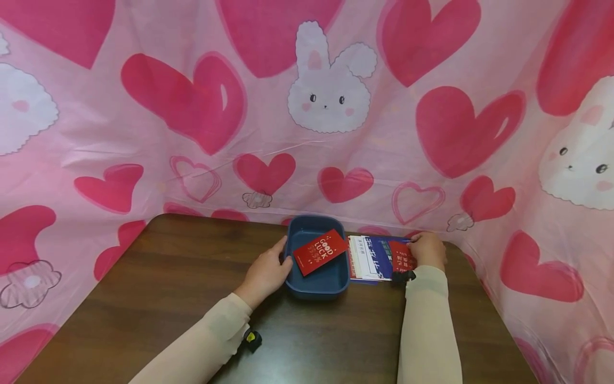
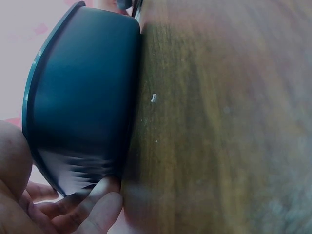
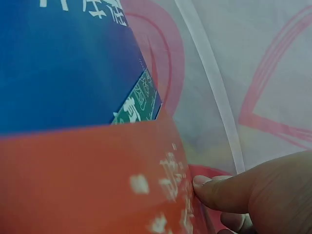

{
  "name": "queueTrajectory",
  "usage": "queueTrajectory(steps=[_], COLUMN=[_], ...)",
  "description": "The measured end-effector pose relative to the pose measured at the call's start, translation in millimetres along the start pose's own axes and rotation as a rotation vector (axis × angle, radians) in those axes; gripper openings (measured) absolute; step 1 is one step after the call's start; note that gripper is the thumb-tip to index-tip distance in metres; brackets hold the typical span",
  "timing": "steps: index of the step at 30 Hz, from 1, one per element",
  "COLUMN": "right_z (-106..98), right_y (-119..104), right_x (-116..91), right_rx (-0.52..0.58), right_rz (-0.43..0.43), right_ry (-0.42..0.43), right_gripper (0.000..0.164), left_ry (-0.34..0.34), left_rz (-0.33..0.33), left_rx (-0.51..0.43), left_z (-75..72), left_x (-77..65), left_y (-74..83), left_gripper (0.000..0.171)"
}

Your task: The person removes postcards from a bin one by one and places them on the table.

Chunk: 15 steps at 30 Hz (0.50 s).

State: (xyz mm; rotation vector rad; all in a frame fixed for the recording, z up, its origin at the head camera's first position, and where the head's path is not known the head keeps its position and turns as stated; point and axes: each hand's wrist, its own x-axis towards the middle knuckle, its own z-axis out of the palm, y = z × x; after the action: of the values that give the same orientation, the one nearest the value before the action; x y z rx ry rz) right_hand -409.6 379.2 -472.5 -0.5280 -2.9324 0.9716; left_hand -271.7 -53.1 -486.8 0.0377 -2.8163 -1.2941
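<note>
A dark blue plastic bin (image 1: pixel 318 293) stands near the table's back edge. My left hand (image 1: pixel 267 272) grips its left side, thumb at the rim; in the left wrist view the fingers (image 2: pixel 100 204) bend against the outer wall, low down. Slanted across the bin lies a red "GOOD LUCK" card (image 1: pixel 320 252), its upper right corner over the rim. To the right, my right hand (image 1: pixel 428 250) pinches the edge of a red card with pale writing (image 3: pixel 87 180). The thumb shows in the right wrist view; the other fingertips are mostly hidden behind the card.
Between bin and right hand lies an overlapping row of cards, among them a white one (image 1: pixel 363 258), a blue one (image 3: pixel 58 68) and a green one (image 3: pixel 139 100). The brown wooden table (image 1: pixel 192 277) meets a pink heart-and-rabbit cloth (image 1: pixel 273 122) behind and at the right.
</note>
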Motion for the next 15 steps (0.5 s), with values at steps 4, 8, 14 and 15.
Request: queueTrajectory(steps=[4, 8, 14, 15], right_z=[-2.3, -9.8, -8.9, -5.3], right_y=[-7.1, -29.0, -90.1, -99.8], right_x=[-2.2, -8.3, -34.6, -39.5], right_rx=[-0.012, -0.029, -0.019, -0.013], right_rz=[-0.037, -0.198, -0.429, -0.462], right_ry=[0.011, 0.004, -0.121, -0.147], right_gripper=[0.028, 0.041, 0.048, 0.047], left_ry=[-0.004, -0.006, -0.007, -0.008], left_rz=[-0.004, -0.004, -0.001, -0.002], left_rx=[-0.003, -0.004, -0.005, -0.003], left_z=[0.0, -0.1, -0.2, 0.0], left_x=[0.1, 0.1, -0.5, -0.6], left_y=[0.5, 0.5, 0.3, 0.2], left_gripper=[0.071, 0.071, 0.071, 0.071])
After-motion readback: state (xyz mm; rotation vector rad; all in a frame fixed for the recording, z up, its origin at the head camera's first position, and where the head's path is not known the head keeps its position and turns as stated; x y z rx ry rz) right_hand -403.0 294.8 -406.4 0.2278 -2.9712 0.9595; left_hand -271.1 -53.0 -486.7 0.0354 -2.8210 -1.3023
